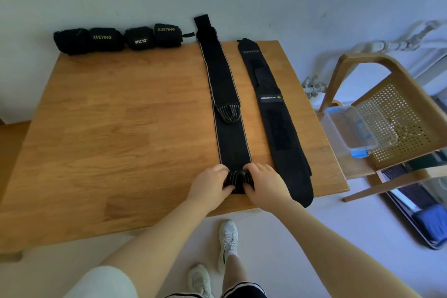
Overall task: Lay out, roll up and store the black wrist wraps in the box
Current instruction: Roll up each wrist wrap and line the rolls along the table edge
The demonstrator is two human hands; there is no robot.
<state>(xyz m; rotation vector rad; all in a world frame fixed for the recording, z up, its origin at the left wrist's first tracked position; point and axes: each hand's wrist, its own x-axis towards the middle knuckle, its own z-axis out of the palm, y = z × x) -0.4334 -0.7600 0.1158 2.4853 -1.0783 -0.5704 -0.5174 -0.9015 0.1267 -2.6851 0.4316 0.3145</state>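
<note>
Black elastic wrist wrap with pale edge stripes (223, 94) stretched flat along the wooden table (108, 128), near end already coiled into a small roll (238, 181) — pinched from either side by left hand (210, 182) and right hand (262, 180), fingers curled round it, likely to keep the coil tight and square. Just beside it, second black wrap with white label (271, 109), flat, awaiting rolling. Four finished black rolls (118, 37) lined along far edge against pale wall. Clear plastic box with blue clips (358, 128) on cane-seat wooden chair (399, 104) — well apart, at right.

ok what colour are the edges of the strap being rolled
Pale grey edging on a black strap, clearest in the head view.
</note>
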